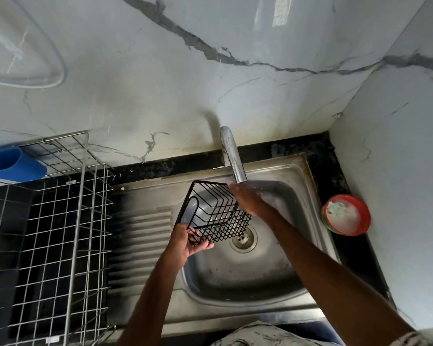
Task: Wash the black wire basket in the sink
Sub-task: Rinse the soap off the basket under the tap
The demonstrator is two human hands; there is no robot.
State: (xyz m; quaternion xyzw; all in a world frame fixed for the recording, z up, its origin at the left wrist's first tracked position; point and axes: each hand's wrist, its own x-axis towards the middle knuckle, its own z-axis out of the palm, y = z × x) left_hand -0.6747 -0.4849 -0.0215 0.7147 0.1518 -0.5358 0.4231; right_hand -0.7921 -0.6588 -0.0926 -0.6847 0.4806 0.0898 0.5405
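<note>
Hanging over the sink (235,278), item one: basket (215,213), black wire, held clear of the steel above the drain (243,239) and tipped so its open mouth faces left and its mesh base right. Left hand (185,242): at the near-left corner, fingers curled round the wires, clamped on the basket and apparently bearing its weight. Right hand (248,199): fingers straight and together, laid on the far right side, just under the tap (231,156) (running water cannot be made out). Key relation: the basket lies between the hands, its long axis seemingly running from the left hand toward the tap. The right hand is nearer the spout, so rubbing likely falls to it while the left turns. Adjacent: rack (60,208) left, red bowl (345,216) right.
</note>
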